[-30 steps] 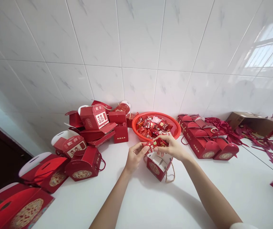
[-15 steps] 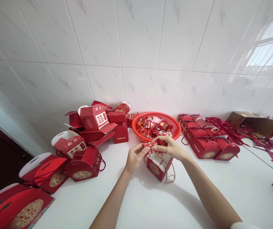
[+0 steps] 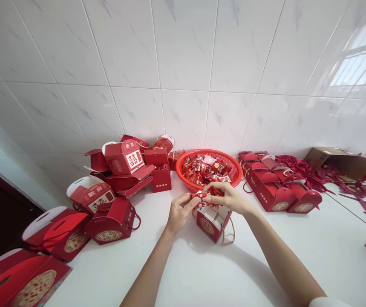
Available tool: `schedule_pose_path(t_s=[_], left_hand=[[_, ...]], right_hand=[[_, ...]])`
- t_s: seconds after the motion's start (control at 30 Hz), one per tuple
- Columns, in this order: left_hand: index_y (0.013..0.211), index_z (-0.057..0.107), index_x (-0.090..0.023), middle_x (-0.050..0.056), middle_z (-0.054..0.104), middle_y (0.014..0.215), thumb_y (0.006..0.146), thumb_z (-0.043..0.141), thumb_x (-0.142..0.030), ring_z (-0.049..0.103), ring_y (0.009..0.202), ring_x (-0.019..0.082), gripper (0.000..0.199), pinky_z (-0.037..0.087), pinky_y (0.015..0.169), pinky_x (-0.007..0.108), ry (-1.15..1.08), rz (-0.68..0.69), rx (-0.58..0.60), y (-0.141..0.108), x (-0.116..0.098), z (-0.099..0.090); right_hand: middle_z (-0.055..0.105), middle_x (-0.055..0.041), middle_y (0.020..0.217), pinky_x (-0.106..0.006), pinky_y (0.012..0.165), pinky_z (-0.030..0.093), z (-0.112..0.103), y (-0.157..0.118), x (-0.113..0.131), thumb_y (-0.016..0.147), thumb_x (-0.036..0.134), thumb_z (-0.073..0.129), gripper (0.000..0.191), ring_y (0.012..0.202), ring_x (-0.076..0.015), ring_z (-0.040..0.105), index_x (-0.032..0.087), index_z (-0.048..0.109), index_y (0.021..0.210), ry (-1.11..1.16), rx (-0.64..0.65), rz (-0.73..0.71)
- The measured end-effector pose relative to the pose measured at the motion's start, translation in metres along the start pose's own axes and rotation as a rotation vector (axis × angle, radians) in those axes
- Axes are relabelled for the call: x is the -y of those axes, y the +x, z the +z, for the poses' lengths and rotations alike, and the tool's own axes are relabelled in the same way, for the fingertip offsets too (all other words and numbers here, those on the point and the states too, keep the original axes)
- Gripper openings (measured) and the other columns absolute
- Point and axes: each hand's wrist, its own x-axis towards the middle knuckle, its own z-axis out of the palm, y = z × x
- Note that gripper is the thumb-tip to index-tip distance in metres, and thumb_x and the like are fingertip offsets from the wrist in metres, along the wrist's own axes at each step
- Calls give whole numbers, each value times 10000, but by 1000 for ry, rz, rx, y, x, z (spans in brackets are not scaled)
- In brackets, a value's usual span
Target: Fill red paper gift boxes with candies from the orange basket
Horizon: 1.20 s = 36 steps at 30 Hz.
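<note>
Both hands hold red wrapped candies above a small open box. My left hand pinches them from the left, and my right hand has its fingers closed round their right side. Below them the red gift box stands on the white table, its top open and its inside pale. A rope handle hangs down its right side. Just behind my hands sits an orange-red basket full of red wrapped candies. The inside of the box is partly hidden by my hands.
Several red boxes stand and lie piled at the left. Closed red boxes are grouped at the right, with dark red ribbons and a cardboard box beyond. A tiled wall runs behind the table.
The candies between my hands are turned slightly, showing more of the printed wrapper. Both hands have barely moved, and the view has shifted a little.
</note>
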Motion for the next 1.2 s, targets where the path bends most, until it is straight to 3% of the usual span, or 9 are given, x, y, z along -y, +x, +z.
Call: schedule_pose_path(t_s=[0.33, 0.8, 1.07, 1.2], left_hand=[[667, 726, -151, 10, 599, 605, 784, 710, -547, 505, 585, 129, 414, 441, 555, 243, -3, -13, -14, 0, -3, 1], [811, 779, -144, 41, 688, 710, 824, 688, -526, 579, 670, 156, 393, 480, 652, 259, 44, -13, 14, -1, 3, 2], [948, 796, -159, 71, 762, 867, 854, 681, -466, 651, 782, 192, 342, 509, 732, 274, 79, 11, 34, -2, 4, 1], [919, 792, -145, 60, 741, 807, 861, 670, -474, 627, 747, 177, 356, 496, 708, 263, 87, 3, 28, -3, 5, 1]], right_hand=[[611, 19, 716, -224, 564, 474, 0, -1, 1, 751, 505, 784, 395, 596, -101, 551, 170, 660, 918, 7, -1, 3], [640, -5, 778, -234, 609, 464, -6, 0, 3, 789, 474, 758, 352, 660, -116, 542, 164, 705, 949, -58, 38, 15], [616, 23, 699, -237, 566, 458, -8, 0, 8, 727, 443, 812, 371, 590, -109, 533, 172, 678, 943, -57, -1, 64], [590, 39, 659, -232, 551, 444, -8, 1, 7, 725, 436, 817, 369, 566, -100, 512, 170, 671, 935, -46, -5, 55]])
